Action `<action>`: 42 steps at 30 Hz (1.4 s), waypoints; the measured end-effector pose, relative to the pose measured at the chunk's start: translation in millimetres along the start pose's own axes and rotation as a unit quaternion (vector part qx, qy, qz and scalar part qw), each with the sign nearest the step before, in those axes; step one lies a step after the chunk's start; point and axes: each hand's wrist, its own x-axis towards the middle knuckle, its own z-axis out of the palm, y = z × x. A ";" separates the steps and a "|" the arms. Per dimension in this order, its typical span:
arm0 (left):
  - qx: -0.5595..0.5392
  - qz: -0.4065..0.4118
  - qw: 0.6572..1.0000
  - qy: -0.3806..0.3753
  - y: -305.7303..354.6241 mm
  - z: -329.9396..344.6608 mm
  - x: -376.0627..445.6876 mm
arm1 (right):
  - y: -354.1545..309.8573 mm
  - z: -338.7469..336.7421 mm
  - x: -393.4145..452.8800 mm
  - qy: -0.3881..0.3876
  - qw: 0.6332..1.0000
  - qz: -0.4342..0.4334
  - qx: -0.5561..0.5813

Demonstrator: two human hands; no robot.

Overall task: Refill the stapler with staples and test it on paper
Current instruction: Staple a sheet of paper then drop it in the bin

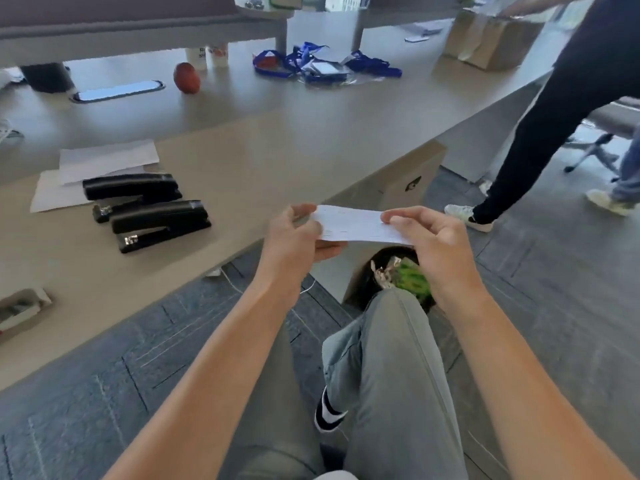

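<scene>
**Desk edge, seated person: paper strip held in two hands**

At the far left edge of the desk [277, 157], a small open box [20, 306], grey inside, contents blurred. Further in, loose white sheets [100, 161], overlapping, lying flat. Touching their near edge, a rear stapler [131, 190]: black, long-bodied, closed, metal nose showing at its lower left end. Just beside it and nearer the desk edge, a front stapler [161, 225]: same black make, closed, bright metal at the nose, lying parallel to the first.

Behind these, toward the back of the desk: one red apple [186, 77], two small white bottles [211, 55], a heap of blue lanyards [311, 64] with badge holders.

Off the desk, above the lap: left hand [294, 237], thumb and fingers pinching the left end of a paper strip [356, 225]. Strip is white, narrow, faintly printed, held level and taut, well apart from both staplers. Whether it carries a staple cannot be told. Right hand [433, 247], thumb and forefinger pinching the strip's right end, other fingers curled below.

Beneath the hands: a dark waste bin [398, 275] on the floor, holding green and silvery scraps, partly hidden by a grey-trousered knee.

Far right: a second person's dark-trousered leg [554, 133], a brown cardboard box [491, 39] on the desk's end.
</scene>
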 end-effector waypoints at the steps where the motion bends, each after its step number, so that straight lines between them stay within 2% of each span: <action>1: 0.007 0.003 1.000 -0.013 -6.0 10.7 -0.7 | 5.5 -11.2 -1.9 0.008 1.000 -0.011 -0.013; 6: 0.024 -0.011 0.998 -0.057 -33.1 67.6 -2.5 | 35.0 -63.7 -10.8 0.074 0.996 -0.009 -0.050; 12: 0.085 -0.017 0.991 -0.103 -71.0 142.7 -4.7 | 81.0 -136.0 -17.8 0.179 0.978 0.105 0.003; 17: 0.131 -0.021 0.986 -0.105 -106.0 188.1 2.9 | 124.0 -175.9 -21.4 0.171 0.955 0.228 0.086; 23: 0.178 -0.007 0.979 -0.100 -139.5 208.3 32.5 | 166.6 -186.4 -10.3 0.163 0.947 0.259 0.099; 27: 0.262 0.051 0.959 -0.099 -161.8 214.4 61.0 | 191.9 -182.4 15.1 0.188 0.932 0.285 0.123; 30: 0.350 0.096 0.926 -0.099 -179.5 214.7 79.6 | 212.7 -175.2 43.9 0.209 0.916 0.309 0.149; 32: 0.420 0.125 0.891 -0.117 -193.5 212.0 89.2 | 229.6 -169.1 65.7 0.219 0.908 0.320 0.160; 35: 0.578 0.148 0.789 -0.145 -215.7 202.9 100.1 | 257.4 -158.6 95.3 0.233 0.900 0.329 0.168; 37: 0.672 0.115 0.711 -0.176 -232.1 195.8 103.0 | 279.3 -149.3 112.9 0.231 0.897 0.340 0.165; 39: 0.729 0.076 0.648 -0.208 -244.3 190.5 99.1 | 298.4 -140.4 123.5 0.232 0.893 0.349 0.162; 40: 0.744 0.072 0.629 -0.212 -249.3 188.3 97.4 | 310.3 -134.9 128.3 0.234 0.892 0.353 0.158; 42: 0.754 0.083 0.619 -0.203 -255.0 185.5 97.3 | 335.0 -123.9 135.8 0.235 0.890 0.364 0.141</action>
